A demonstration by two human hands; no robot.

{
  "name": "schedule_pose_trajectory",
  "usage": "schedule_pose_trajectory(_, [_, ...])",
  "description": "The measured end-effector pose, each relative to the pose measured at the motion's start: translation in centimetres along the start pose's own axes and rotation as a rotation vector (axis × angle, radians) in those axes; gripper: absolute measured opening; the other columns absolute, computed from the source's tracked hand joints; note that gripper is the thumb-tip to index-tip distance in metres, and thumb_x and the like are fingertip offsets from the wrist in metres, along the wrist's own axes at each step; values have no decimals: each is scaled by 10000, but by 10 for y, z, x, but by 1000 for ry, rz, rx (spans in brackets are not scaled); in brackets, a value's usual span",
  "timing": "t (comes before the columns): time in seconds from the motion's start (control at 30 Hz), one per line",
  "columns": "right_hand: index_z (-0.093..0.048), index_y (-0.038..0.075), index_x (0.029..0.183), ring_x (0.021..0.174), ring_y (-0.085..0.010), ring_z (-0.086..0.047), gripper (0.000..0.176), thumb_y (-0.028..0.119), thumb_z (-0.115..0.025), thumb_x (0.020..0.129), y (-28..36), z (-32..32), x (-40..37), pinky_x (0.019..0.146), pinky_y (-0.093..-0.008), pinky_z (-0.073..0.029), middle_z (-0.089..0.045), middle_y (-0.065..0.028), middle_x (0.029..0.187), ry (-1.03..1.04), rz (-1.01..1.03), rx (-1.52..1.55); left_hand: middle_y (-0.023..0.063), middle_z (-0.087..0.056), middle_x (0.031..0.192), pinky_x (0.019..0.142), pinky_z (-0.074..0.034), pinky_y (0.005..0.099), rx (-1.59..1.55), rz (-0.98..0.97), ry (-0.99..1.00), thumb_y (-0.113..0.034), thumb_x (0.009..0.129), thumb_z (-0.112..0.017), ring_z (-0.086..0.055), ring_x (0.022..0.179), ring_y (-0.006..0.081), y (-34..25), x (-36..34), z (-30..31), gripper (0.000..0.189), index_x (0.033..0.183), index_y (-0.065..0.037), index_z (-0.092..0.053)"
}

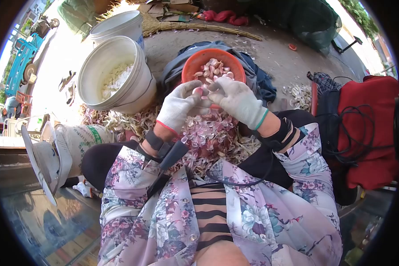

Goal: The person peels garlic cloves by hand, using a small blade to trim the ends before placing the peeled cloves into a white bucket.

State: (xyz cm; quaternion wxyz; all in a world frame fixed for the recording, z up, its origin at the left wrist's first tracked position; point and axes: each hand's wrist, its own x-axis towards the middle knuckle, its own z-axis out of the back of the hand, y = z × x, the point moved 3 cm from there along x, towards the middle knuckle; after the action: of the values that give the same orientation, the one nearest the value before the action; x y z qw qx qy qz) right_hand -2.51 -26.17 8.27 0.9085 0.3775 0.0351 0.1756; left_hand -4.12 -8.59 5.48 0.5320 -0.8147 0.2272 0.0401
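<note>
Both my hands wear whitish work gloves and meet over the near rim of an orange bowl (pixel 238 71). Unpeeled garlic cloves (pixel 215 68) lie in the bowl, which sits on dark blue cloth (pixel 170 75). My left hand (pixel 180 106), in a red-cuffed glove, is closed with a small pinkish garlic clove (pixel 197 91) at its fingertips. Facing it, my right hand (pixel 238 99), green-cuffed, has its thumb and fingers pinched together; what they hold is hidden. Below the hands is a heap of purple and white garlic skins (pixel 210 137).
To the left a white bucket (pixel 139 91) holds pale peeled cloves (pixel 117 82), with another bucket (pixel 115 27) behind it. A straw broom (pixel 199 28) lies across the ground ahead. Red cloth (pixel 370 128) with black cable is on the right; a white sack (pixel 88 137) stands left.
</note>
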Motion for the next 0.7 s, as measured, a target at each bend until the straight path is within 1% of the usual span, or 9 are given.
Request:
schedule_pose_trajectory(0.1, [-624,52,1061,921,-346,-651,314,329,-587,919,-4,-4,-2,795,-453,-511,-675,-177,911,16,151,-212,124,-649,1021,739,-601,313,167,-69,-36,-185,978,-583,-688,861,195,2,-2,-3,390,1271,57,-494])
schedule_pose_trajectory(0.2, [-608,50,1076,950,-356,-638,351,364,-552,928,5,4,-6,818,-458,-505,-667,-186,948,166,44,-232,118,-655,1012,738,-598,308,235,-72,-43,-160,984,-569,-687,866,190,5,-2,-6,339,1238,59,-521])
schedule_pose_trajectory(0.3, [-613,55,1062,928,-365,-635,343,364,-552,926,-4,-3,-6,811,-453,-506,-668,-177,943,247,99,-343,110,-662,1000,731,-594,297,313,-116,-51,-117,986,-555,-687,850,176,11,-2,-7,300,1228,58,-528])
schedule_pose_trajectory(0.33, [-632,63,1040,915,-347,-637,321,351,-547,928,-5,-4,-8,797,-442,-509,-663,-161,915,221,139,-372,106,-664,996,727,-593,291,359,-130,-57,-99,984,-552,-687,845,171,12,-1,-6,285,1224,54,-534])
schedule_pose_trajectory(0.47, [-657,87,1028,900,-298,-650,261,294,-524,941,-1,-4,-10,773,-406,-523,-658,-110,914,284,233,-474,95,-675,961,716,-587,272,421,-193,-93,-38,967,-559,-689,813,152,21,1,-2,228,1180,42,-579])
schedule_pose_trajectory(0.53, [-665,104,1024,891,-273,-657,234,267,-519,941,-3,-9,-12,761,-386,-531,-655,-84,920,306,284,-516,93,-681,941,709,-588,267,602,-274,-110,-30,959,-568,-691,798,146,24,1,1,207,1151,40,-600])
schedule_pose_trajectory(0.57, [-648,86,1005,873,-307,-651,252,290,-514,943,-2,-8,-12,754,-412,-522,-651,-118,888,297,280,-481,92,-684,931,706,-588,265,692,-314,-117,-25,956,-573,-692,790,144,24,1,1,196,1137,39,-611])
schedule_pose_trajectory(0.63, [-613,48,968,837,-375,-638,310,338,-504,947,0,-7,-11,739,-464,-505,-643,-187,823,279,269,-411,92,-687,916,699,-589,264,725,-356,-124,-24,953,-576,-694,776,142,25,1,2,194,1130,45,-614])
schedule_pose_trajectory(0.7, [-618,50,954,827,-372,-641,317,344,-499,949,-5,-14,-11,732,-461,-507,-641,-185,808,256,344,-485,94,-689,909,692,-590,263,744,-367,-137,-26,952,-579,-694,769,140,25,0,2,192,1126,46,-616])
